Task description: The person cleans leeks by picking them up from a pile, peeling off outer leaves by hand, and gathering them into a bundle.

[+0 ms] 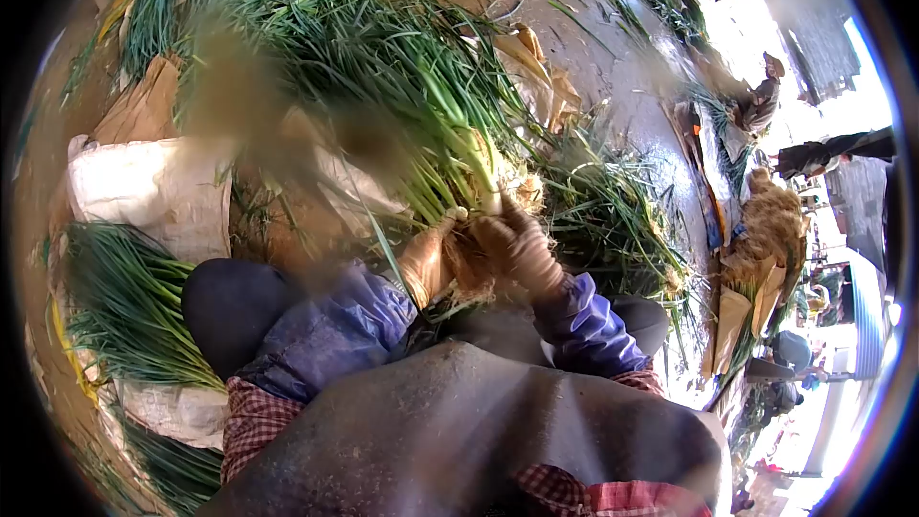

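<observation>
My left hand [428, 262], in a tan glove, is closed around the root end of a small bunch of green onions [433, 177] in front of my knees. Close beside it, my right hand [525, 251], gloved too, has its fingers pinched at the pale base of a green onion [490, 193]. Brownish roots [469, 263] hang between the two hands. Behind them lies a large heap of green onions [354, 57] with long green leaves. The fingertips are partly hidden among stalks and roots.
Loose leaves and trimmings [613, 201] lie to the right. At the left, a bundle of green onions [134, 302] rests by a pale sack [153, 191]. Brown paper [541, 77] is beyond the heap. Further bundles [761, 239] and people [793, 354] appear far right. Blurry smudges cover part of the view.
</observation>
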Action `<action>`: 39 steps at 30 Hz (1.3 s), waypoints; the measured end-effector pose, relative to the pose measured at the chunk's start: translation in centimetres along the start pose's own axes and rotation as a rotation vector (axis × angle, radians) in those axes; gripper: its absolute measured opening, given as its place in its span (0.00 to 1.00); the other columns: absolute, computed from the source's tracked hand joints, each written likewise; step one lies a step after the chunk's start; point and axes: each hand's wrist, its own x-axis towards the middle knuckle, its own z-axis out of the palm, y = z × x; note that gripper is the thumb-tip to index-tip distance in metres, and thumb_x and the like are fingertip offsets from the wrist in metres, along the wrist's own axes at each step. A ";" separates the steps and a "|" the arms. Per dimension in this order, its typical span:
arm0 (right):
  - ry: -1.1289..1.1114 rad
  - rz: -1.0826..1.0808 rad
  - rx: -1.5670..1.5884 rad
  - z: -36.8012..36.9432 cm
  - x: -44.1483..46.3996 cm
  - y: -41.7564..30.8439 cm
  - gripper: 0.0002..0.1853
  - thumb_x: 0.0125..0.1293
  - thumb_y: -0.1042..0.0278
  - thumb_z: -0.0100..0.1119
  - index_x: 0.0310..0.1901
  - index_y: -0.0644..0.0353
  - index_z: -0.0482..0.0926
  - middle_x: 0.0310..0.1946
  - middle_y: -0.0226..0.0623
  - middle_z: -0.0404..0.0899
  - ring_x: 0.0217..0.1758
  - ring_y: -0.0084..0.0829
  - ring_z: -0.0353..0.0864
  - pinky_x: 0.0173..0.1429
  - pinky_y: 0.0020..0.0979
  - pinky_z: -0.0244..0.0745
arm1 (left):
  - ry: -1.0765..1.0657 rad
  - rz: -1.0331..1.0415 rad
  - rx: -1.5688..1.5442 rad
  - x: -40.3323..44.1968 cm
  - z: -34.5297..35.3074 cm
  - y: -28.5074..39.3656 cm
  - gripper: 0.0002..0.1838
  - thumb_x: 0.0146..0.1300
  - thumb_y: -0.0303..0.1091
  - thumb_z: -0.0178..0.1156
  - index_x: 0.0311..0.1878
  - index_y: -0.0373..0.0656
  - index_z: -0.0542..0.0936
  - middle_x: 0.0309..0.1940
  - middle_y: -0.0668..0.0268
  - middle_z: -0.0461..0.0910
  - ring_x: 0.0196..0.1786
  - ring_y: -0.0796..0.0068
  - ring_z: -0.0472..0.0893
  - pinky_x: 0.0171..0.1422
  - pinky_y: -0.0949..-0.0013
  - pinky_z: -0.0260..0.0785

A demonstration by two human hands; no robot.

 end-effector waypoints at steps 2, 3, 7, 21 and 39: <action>-0.239 -0.341 -1.124 1.5 -0.1 0.4 0.20 0.64 0.58 0.53 0.54 0.60 0.71 0.50 0.39 0.75 0.58 0.41 0.71 0.74 0.50 0.54 | -0.072 -0.047 -0.106 -0.1 0.4 -0.5 0.24 0.63 0.48 0.59 0.55 0.42 0.73 0.48 0.55 0.78 0.53 0.60 0.77 0.56 0.54 0.73; -0.350 -0.455 -1.801 0.6 0.7 1.6 0.19 0.64 0.55 0.53 0.49 0.60 0.73 0.47 0.38 0.76 0.57 0.42 0.72 0.75 0.51 0.52 | -0.076 -0.044 -0.106 -0.1 0.7 -0.4 0.24 0.63 0.48 0.59 0.55 0.42 0.73 0.48 0.55 0.78 0.53 0.60 0.77 0.56 0.54 0.73; -0.495 -0.395 -1.428 -2.5 2.8 4.5 0.19 0.60 0.56 0.51 0.50 0.58 0.72 0.56 0.35 0.70 0.64 0.44 0.63 0.71 0.66 0.34 | 0.076 -0.050 0.106 -0.7 1.7 0.0 0.29 0.59 0.47 0.64 0.59 0.42 0.70 0.52 0.58 0.75 0.55 0.61 0.76 0.55 0.55 0.74; -0.075 0.006 0.373 -1.6 -3.9 -5.5 0.34 0.50 0.70 0.60 0.61 0.71 0.63 0.42 0.49 0.78 0.40 0.37 0.80 0.44 0.34 0.80 | 0.310 0.598 0.669 3.8 -3.7 1.0 0.24 0.65 0.44 0.55 0.59 0.37 0.71 0.40 0.63 0.78 0.36 0.75 0.77 0.40 0.70 0.76; -0.005 0.001 -0.073 -3.2 -3.6 -3.2 0.34 0.47 0.79 0.63 0.60 0.66 0.67 0.40 0.34 0.80 0.39 0.25 0.79 0.45 0.26 0.76 | -0.079 0.483 1.321 0.6 1.9 0.3 0.28 0.56 0.39 0.67 0.55 0.35 0.70 0.51 0.55 0.74 0.53 0.67 0.72 0.61 0.66 0.64</action>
